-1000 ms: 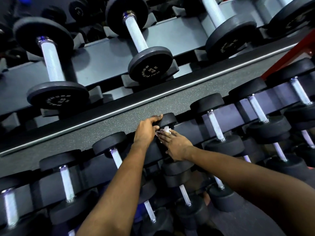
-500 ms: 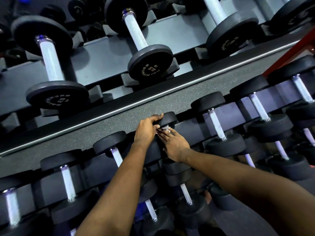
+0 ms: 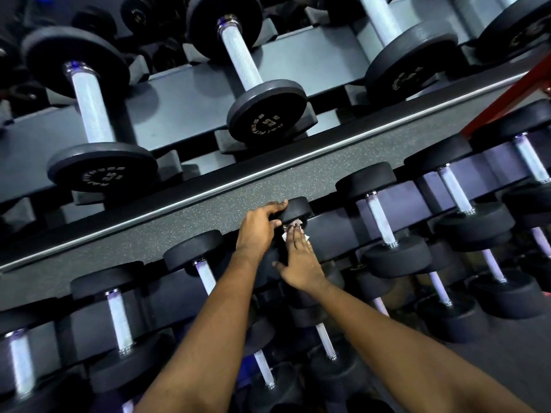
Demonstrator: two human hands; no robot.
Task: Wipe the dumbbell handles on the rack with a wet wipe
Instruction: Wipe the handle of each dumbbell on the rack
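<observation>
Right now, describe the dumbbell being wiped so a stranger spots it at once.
Find the speckled grey rubber strip crossing diagonally; a row of black round-headed dumbbells with pale handles runs below it. Take the mid-row dumbbell: unlike its neighbours, its handle is covered, the left hand gripping its far head and the right hand pressing a white wet wipe on it.

- Single view: wide-angle camera worn on the head, facing forward and steeply down along both forearms
- Frame tilted: rack (image 3: 190,102) tiers run diagonally, lower left to upper right
- Close range: left hand (image 3: 258,228) and right hand (image 3: 299,260) meet at a dumbbell (image 3: 295,208) near frame centre
</observation>
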